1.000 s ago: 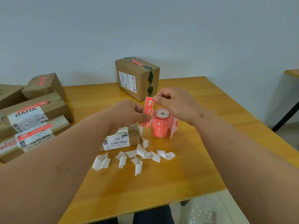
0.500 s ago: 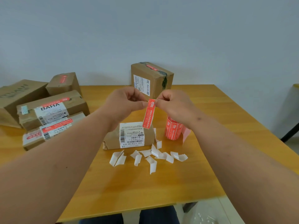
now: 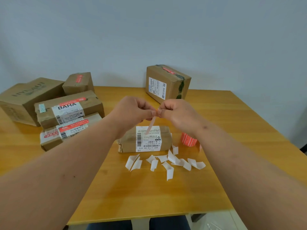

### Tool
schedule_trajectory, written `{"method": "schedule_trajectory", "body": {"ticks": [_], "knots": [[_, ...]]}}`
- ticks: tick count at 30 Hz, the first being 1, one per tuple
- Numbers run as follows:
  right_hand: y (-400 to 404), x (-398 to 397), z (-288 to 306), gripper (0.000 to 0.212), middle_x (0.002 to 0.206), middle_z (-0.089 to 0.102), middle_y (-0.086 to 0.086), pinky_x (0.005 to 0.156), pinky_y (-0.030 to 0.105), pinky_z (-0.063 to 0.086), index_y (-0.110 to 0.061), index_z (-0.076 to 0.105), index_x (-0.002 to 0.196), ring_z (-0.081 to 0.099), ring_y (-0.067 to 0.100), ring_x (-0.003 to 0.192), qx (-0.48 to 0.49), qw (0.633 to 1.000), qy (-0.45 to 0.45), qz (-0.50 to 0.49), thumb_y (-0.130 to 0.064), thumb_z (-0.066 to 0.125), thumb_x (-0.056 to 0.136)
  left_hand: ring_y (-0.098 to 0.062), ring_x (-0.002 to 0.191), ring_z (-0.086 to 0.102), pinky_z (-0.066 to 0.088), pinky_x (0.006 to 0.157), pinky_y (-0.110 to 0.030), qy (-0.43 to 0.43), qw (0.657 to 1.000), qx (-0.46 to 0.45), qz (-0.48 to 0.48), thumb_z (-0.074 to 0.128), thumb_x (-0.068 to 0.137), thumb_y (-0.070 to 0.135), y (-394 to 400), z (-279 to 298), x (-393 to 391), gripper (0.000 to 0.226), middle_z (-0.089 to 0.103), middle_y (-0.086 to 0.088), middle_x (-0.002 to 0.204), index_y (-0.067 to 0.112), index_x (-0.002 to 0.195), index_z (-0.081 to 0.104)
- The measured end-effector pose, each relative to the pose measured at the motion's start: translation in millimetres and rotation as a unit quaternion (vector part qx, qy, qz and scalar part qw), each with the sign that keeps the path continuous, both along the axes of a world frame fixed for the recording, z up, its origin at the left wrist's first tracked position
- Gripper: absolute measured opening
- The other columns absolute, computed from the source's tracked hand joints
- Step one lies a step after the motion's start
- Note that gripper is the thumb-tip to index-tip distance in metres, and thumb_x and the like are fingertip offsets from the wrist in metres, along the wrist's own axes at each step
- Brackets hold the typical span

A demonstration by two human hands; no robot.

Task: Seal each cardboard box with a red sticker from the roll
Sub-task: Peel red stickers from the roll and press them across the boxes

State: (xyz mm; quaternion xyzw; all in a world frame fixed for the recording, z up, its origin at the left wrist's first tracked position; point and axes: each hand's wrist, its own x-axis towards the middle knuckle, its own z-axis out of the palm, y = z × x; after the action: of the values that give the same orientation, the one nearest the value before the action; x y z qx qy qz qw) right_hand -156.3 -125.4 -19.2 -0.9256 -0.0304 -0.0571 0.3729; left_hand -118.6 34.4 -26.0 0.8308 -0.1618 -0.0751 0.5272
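Sticker (image 3: 151,124) first: you hold the thin red strip up in the air, above the small brown box (image 3: 144,139) in the middle of the table (image 3: 216,117); it hangs down edge-on, so it looks pale and thin; your left hand (image 3: 132,110) pinches its top end with curled fingers; your right hand (image 3: 176,112) pinches the same end from the other side, fingers curled too; the two hands almost touch; the small box lies flat with a white label on top; the red roll (image 3: 188,139) stands just beside the box on its right side, partly hidden by your right wrist; white backing scraps (image 3: 167,162) lie curled in a loose row in front of the box, toward your edge of the table; a bigger box (image 3: 167,83) with a red strip on top sits at the far edge; a pile of boxes (image 3: 54,107), some with red strips, sits at the left side of the table.
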Motion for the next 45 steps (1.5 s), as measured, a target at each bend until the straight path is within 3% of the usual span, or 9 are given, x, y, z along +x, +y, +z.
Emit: {"method": "schedule_trajectory", "body": {"ticks": [15,21,25,27,30,34,39,45], "knots": [[11,8,-10,0.016,0.092,0.070,0.000,0.083,0.029,0.048,-0.016,0.073,0.089,0.062,0.013,0.093,0.018,0.999,0.030,0.018,-0.027,0.063,0.093,-0.006,0.072,0.067,0.048,0.064,-0.019,0.034,0.999,0.005,0.011,0.072,0.084,0.015,14,-8,4,0.005,0.075,-0.001,0.078,0.011,0.084,0.075],[13,10,-9,0.017,0.091,0.071,0.008,0.083,0.039,0.051,-0.016,0.075,0.084,0.063,0.021,0.093,0.014,1.000,0.022,0.010,-0.025,0.062,0.090,-0.003,0.067,0.063,0.047,0.065,-0.019,0.018,1.000,0.016,-0.001,0.075,0.082,0.017,14,-6,4,0.006,0.072,-0.001,0.074,0.012,0.081,0.075],[12,9,-8,0.020,0.088,0.072,-0.005,0.070,0.021,0.044,-0.016,0.077,0.084,0.061,0.004,0.088,0.043,0.998,0.037,0.005,-0.023,0.060,0.091,-0.004,0.068,0.062,0.044,0.065,-0.019,0.009,1.000,0.029,-0.006,0.078,0.079,0.022,13,-5,3,0.009,0.072,0.000,0.075,0.014,0.080,0.076],[11,9,-9,0.021,0.087,0.072,-0.008,0.069,0.019,0.042,-0.018,0.077,0.085,0.061,0.002,0.088,0.039,0.999,0.036,0.004,-0.023,0.058,0.092,-0.003,0.069,0.061,0.044,0.063,-0.018,0.000,0.999,0.038,-0.006,0.078,0.079,0.024,13,-5,3,0.008,0.072,0.001,0.074,0.017,0.079,0.075],[9,9,-11,0.020,0.088,0.072,-0.008,0.073,0.020,0.045,-0.020,0.077,0.086,0.062,0.005,0.091,0.028,0.999,0.041,0.008,-0.023,0.058,0.093,-0.001,0.067,0.061,0.044,0.061,-0.015,-0.012,0.998,0.053,-0.009,0.076,0.082,0.023,12,-7,3,0.006,0.071,0.004,0.072,0.019,0.077,0.075],[8,8,-11,0.020,0.090,0.073,-0.007,0.078,0.025,0.048,-0.020,0.076,0.086,0.063,0.008,0.093,0.016,0.999,0.045,0.013,-0.023,0.057,0.093,-0.010,0.077,0.063,0.050,0.069,-0.023,-0.005,0.999,0.052,-0.012,0.076,0.082,0.023,10,-9,3,0.007,0.072,0.000,0.077,0.017,0.078,0.076],[5,7,-11,0.020,0.090,0.073,0.005,0.085,0.045,0.054,-0.027,0.074,0.079,0.066,0.022,0.092,-0.006,0.999,0.033,0.014,-0.026,0.058,0.091,-0.013,0.075,0.064,0.054,0.073,-0.030,-0.002,0.999,0.041,-0.016,0.073,0.084,0.022,9,-10,6,0.010,0.073,-0.001,0.074,0.015,0.077,0.076],[6,5,-11,0.015,0.088,0.071,-0.003,0.086,0.046,0.053,-0.025,0.071,0.077,0.064,0.015,0.088,-0.032,0.999,0.020,0.026,-0.026,0.061,0.087,-0.014,0.075,0.066,0.053,0.070,-0.026,0.012,0.999,0.046,-0.020,0.071,0.084,0.016,5,-7,5,0.011,0.073,-0.004,0.072,0.012,0.074,0.074]]}}
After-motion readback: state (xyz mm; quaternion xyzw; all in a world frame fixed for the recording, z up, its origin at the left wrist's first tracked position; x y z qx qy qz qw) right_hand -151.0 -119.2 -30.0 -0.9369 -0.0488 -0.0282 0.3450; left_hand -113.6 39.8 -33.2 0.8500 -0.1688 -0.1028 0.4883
